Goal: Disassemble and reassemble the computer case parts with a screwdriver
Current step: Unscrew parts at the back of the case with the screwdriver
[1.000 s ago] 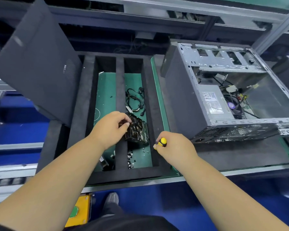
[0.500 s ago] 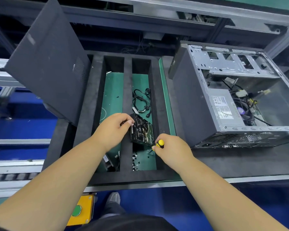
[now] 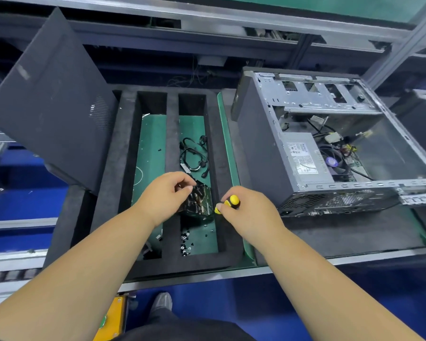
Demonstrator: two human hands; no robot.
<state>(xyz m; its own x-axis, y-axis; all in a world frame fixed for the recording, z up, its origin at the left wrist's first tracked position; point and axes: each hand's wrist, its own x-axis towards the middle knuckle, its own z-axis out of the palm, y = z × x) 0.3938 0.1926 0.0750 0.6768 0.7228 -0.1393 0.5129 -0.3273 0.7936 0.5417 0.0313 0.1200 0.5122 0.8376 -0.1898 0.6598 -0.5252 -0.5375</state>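
Note:
An open grey computer case (image 3: pixel 263 153) lies on its side at the right, its power supply and fan showing. Its black side panel (image 3: pixel 49 104) leans upright at the left. Between them sits a black foam tray (image 3: pixel 172 148) with slots over a green base. My left hand (image 3: pixel 165 195) grips a dark circuit board (image 3: pixel 199 200) over the right slot. My right hand (image 3: pixel 249 212) holds a yellow and black screwdriver (image 3: pixel 230 203) beside the board; its tip is hidden.
A coil of black cable (image 3: pixel 194 156) lies further back in the right slot. Several loose screws (image 3: pixel 186 241) are scattered at that slot's near end. A yellow box with a green button (image 3: pixel 110 318) sits below the table edge, near my shoe (image 3: pixel 161 302).
The view shifted slightly left, so the case sits further right in frame. My right hand with the screwdriver moved closer to the board. My left hand kept its grip on the board.

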